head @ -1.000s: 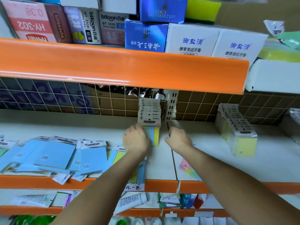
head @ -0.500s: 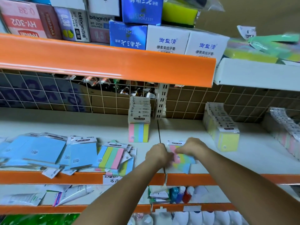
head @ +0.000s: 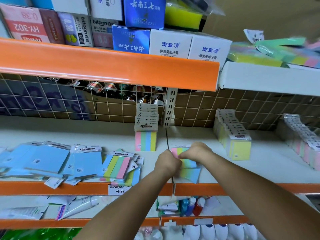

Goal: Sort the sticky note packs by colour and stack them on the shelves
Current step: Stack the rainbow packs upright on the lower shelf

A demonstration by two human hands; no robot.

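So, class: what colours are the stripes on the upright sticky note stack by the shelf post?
Pink, green, blue, yellow on the upright stack; head view.

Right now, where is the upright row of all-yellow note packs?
In the head view it stands on the middle shelf, right of centre: the yellow packs sit right of both hands, left of the pastel row.

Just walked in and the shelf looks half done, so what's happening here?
A person is sorting sticky notes. The left hand and right hand together grip multicolour packs at the shelf's front edge. One multicolour row stands upright behind; blue packs lie loose at the left.
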